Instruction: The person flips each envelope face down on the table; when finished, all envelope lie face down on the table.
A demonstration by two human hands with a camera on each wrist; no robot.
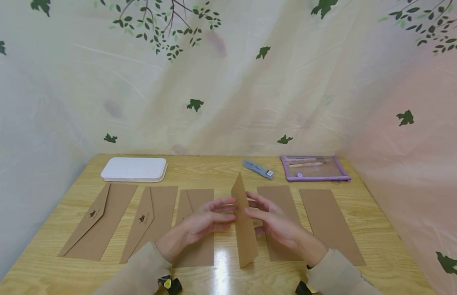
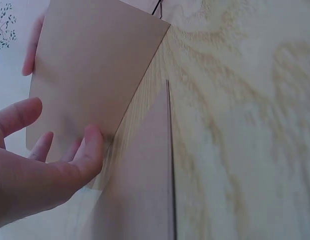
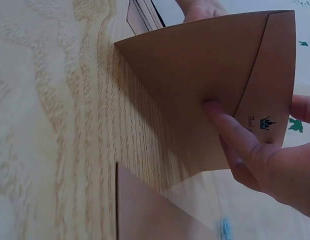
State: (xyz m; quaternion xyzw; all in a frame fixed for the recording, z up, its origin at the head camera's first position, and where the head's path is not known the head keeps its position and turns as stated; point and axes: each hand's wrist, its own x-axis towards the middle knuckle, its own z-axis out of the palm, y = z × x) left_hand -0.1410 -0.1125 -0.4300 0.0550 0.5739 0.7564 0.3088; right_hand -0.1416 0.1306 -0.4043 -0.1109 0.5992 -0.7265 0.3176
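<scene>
Right hand pinching upright envelope | left hand extending unclenched fingers beside it, contact unclear | light pressure probably sparing it creases

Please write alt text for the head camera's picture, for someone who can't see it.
A person's right hand holds a brown envelope upright, the left hand at its other side. On the wooden table, three flap-up envelopes lie to the left, two plain ones to the right. Behind are a white case, blue packet and purple-edged pouch.
</scene>
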